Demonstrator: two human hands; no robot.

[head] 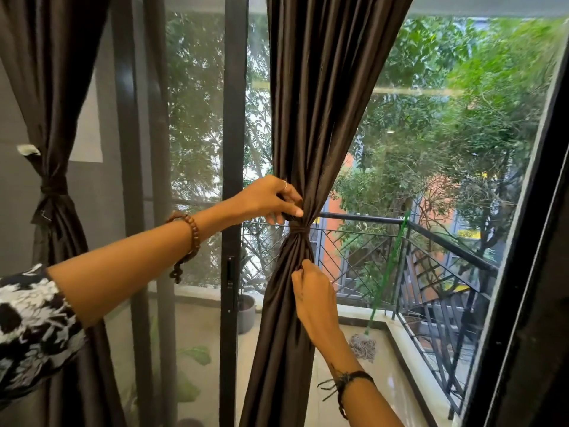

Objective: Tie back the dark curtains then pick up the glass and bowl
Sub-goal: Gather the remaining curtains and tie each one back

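While the dark curtain (311,124) at the centre of the frame hangs with its long axis running top to bottom, it is cinched to a narrow waist by a tie band (300,231) just below mid-height, and both hands work either side of that waist. The left hand (271,200) comes in from the left and sits just above the band, its fingers (292,211) curled and pinching the gathered cloth there. The right hand (311,291) rises from the lower right and sits just below the band, its fingers closed on a fold of the fabric. So the knot lies between the two hands, touching or nearly touching each. The fabric is a satiny dark brown, pleated, flaring out above and below the band. A second curtain (52,124) at the left edge already looks tied. The tying seems close to finished; neither glass nor bowl is in view.
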